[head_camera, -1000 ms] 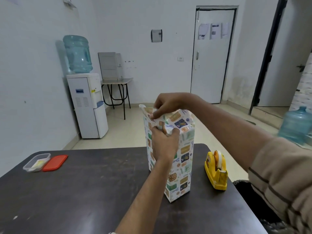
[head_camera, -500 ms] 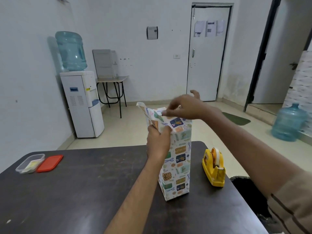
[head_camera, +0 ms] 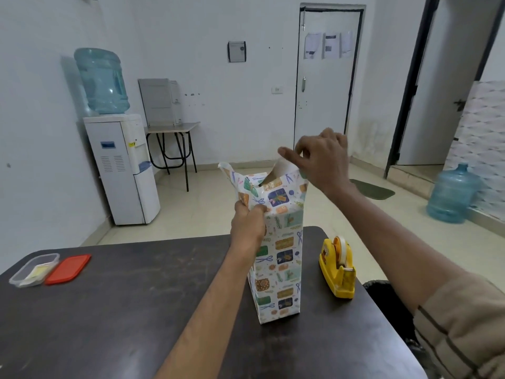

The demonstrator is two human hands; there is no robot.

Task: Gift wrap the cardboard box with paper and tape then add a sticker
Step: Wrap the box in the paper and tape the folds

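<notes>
- Step in hand: closing the top end of the wrap. The box [head_camera: 278,269] stands upright near the right end of the dark surface [head_camera: 123,310]. Its sides are already covered in patterned paper [head_camera: 285,242], but the paper's top end gapes open and untaped.
- The left hand [head_camera: 247,225] reaches up from below and grips the box high on its near left edge. Its fingers are curled round the corner, with the thumb on the front face, holding a folded-in side of paper against the box.
- The right hand [head_camera: 325,160] hangs over the top right, with the arm coming in from the right side. Its index finger is stretched out leftward and the other fingers are loosely curled. It meets the peak of the raised flap [head_camera: 280,170], whose white inner side shows. I cannot tell whether the flap is pinched or only touched.
- Next move, as I judge it: press this flap down flat over the top and crease it. The left hand must steady the tall box so that it does not tip.
- Tape is then needed, and the yellow dispenser [head_camera: 337,269] stands just beside the box on its right, within the right hand's reach.
- No sticker is on yet. A clear tub [head_camera: 32,269] at the far left holds something yellow that is too small to make out.
</notes>
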